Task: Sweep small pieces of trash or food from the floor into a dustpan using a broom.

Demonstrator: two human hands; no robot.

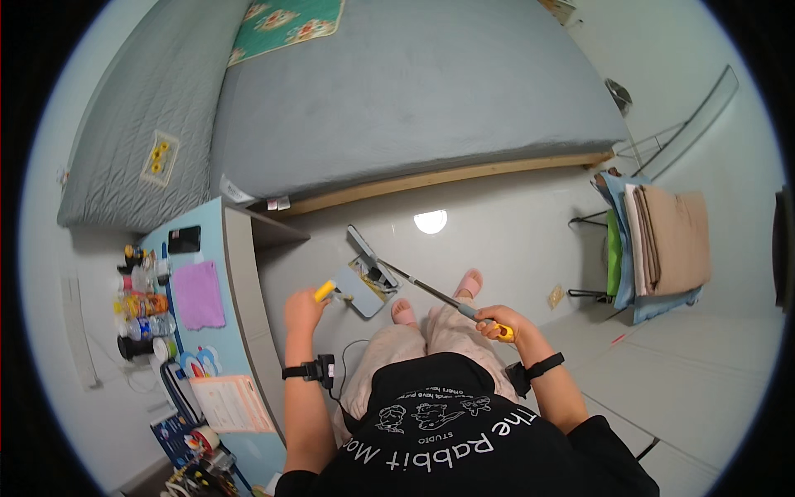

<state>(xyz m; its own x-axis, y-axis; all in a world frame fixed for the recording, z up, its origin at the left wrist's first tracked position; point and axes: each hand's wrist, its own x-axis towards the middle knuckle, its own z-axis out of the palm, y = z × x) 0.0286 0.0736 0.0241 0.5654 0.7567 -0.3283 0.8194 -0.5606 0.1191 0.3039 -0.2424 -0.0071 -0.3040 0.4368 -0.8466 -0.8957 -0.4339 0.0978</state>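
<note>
My left hand (303,312) is closed around the yellow grip (324,291) of a long-handled dustpan, seen almost end-on from above. Below it, the grey dustpan (367,299) rests on the tiled floor with a dark patch of something inside its mouth. In my right hand (508,322) is the grey and yellow end of a broom's metal pole (428,289). The pole slants down and away to a long grey broom head (363,242), which lies across the dustpan's far edge; whether they touch I cannot tell.
A desk (227,298) at left bears a phone, a purple cloth, papers and bottles. Ahead is a bed (404,93) with a wooden frame (435,179). To the right, folded bedding (677,242) sits on a thin-legged stand. A small packet (556,297) lies on the floor near my feet.
</note>
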